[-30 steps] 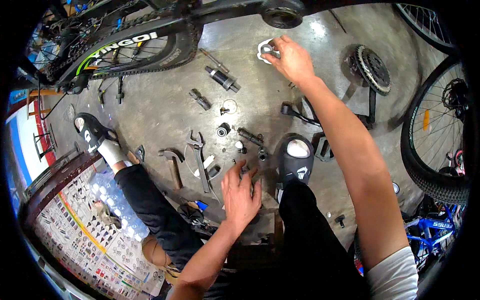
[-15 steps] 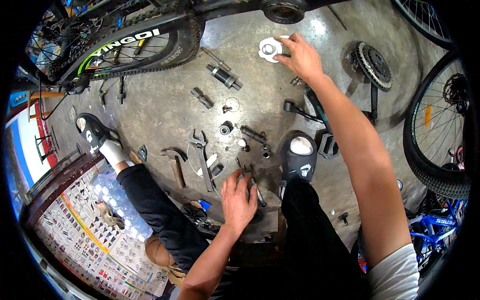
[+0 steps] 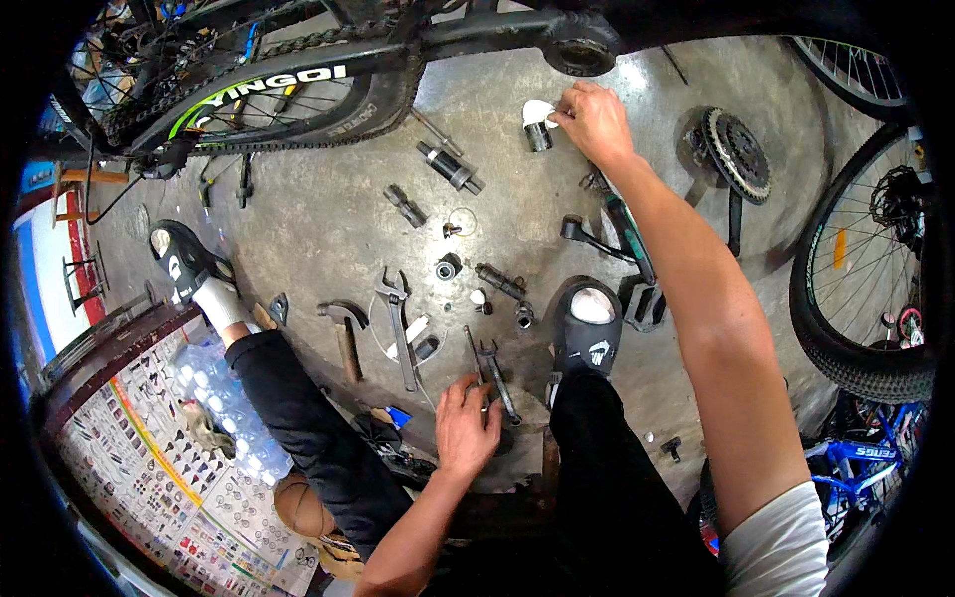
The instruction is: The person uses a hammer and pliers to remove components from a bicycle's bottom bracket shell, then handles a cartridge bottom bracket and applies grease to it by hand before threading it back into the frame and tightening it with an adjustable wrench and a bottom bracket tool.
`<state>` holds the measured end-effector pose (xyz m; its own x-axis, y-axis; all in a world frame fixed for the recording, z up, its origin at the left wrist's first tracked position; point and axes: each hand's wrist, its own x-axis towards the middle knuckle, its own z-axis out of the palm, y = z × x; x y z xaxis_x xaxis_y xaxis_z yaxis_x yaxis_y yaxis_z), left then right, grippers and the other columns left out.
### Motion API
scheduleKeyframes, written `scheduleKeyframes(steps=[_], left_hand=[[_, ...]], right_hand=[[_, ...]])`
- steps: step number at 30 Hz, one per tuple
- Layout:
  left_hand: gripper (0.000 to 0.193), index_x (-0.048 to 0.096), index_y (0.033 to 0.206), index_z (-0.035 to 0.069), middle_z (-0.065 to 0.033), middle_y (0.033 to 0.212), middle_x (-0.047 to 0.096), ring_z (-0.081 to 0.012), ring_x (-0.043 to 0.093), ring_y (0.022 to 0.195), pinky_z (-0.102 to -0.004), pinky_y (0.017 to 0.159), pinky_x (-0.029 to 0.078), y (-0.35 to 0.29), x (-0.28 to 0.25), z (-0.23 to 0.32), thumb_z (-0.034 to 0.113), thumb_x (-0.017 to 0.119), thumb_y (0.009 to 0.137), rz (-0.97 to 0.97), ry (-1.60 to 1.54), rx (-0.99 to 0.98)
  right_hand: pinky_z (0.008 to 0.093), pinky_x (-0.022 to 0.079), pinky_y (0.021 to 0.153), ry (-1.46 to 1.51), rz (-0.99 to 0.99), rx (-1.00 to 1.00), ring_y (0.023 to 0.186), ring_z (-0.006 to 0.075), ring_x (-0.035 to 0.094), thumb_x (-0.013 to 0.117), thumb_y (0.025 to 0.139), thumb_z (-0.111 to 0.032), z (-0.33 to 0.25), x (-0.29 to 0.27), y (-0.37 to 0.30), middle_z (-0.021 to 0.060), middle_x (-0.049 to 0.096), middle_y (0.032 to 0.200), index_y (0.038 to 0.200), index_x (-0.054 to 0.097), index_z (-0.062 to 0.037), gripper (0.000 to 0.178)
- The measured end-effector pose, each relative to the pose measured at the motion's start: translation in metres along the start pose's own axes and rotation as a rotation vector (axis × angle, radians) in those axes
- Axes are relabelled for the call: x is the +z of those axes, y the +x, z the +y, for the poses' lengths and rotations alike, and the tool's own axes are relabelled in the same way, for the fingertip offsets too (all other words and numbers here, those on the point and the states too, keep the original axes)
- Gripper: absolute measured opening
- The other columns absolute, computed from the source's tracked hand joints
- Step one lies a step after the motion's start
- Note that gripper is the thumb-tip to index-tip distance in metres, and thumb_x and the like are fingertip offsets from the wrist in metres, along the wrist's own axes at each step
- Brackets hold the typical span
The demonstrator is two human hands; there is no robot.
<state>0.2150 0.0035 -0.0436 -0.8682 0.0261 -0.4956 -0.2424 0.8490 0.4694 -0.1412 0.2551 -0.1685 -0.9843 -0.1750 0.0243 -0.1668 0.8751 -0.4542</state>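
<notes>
My right hand [image 3: 595,121] reaches out to the floor under the bicycle frame, thumb and fingers closed on a crumpled white piece [image 3: 538,112], which looks like cloth or tissue. Just below it and touching it is a short black cylindrical part [image 3: 538,137]. Near my feet, my left hand [image 3: 468,430] hovers with bent, spread fingers and nothing visible in it. Right by its fingertips lie an open-ended wrench [image 3: 498,383] and a thin metal rod [image 3: 473,350]. An adjustable wrench [image 3: 399,328] and a hammer [image 3: 346,343] lie to the left of it.
Bottom-bracket-like cylinders [image 3: 450,167] and small parts lie mid-floor. To the right are a crankset [image 3: 736,154], a pedal [image 3: 645,303] and a wheel [image 3: 831,338]. A bicycle frame [image 3: 477,38] spans the top. Bundled plastic bottles [image 3: 234,408] sit at lower left.
My left hand has drawn back slightly toward me, uncovering the open-ended wrench. At my right hand the white piece has bunched up, and the black cylinder now shows from its side.
</notes>
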Motion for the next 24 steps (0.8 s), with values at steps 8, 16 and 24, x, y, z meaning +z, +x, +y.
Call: scheduleKeyframes(steps=[8,16,24], left_hand=[[0.025,0.067,0.108,0.002,-0.0127,0.123,0.062,-0.0356,0.057,0.115,-0.0456,0.099,0.046,-0.009,0.005,-0.004,0.015,0.069,0.087,-0.015,-0.015,-0.03],[0.025,0.066,0.109,0.002,-0.0156,0.123,0.061,-0.0392,0.057,0.112,-0.0467,0.097,0.047,-0.015,0.006,-0.018,0.015,0.068,0.087,0.008,-0.011,-0.016],[0.025,0.065,0.109,0.002,-0.0144,0.123,0.061,-0.039,0.057,0.113,-0.0476,0.097,0.046,-0.014,0.003,-0.015,0.012,0.069,0.086,0.004,-0.087,-0.06]], right_hand=[[0.0461,0.044,0.088,-0.09,0.082,-0.135,0.101,0.0307,0.062,0.068,0.086,-0.014,0.024,0.006,-0.015,0.0101,0.068,0.094,0.109,0.072,-0.0083,0.025],[0.0476,0.047,0.082,-0.046,0.059,0.045,0.091,0.0323,0.067,0.072,0.085,-0.033,-0.031,-0.012,-0.031,0.0145,0.068,0.095,0.106,0.066,-0.0082,0.033],[0.0501,0.048,0.085,-0.225,-0.13,0.174,0.09,0.0358,0.07,0.078,0.076,-0.037,-0.065,0.005,-0.018,0.0181,0.07,0.096,0.113,0.063,-0.0113,0.048]])
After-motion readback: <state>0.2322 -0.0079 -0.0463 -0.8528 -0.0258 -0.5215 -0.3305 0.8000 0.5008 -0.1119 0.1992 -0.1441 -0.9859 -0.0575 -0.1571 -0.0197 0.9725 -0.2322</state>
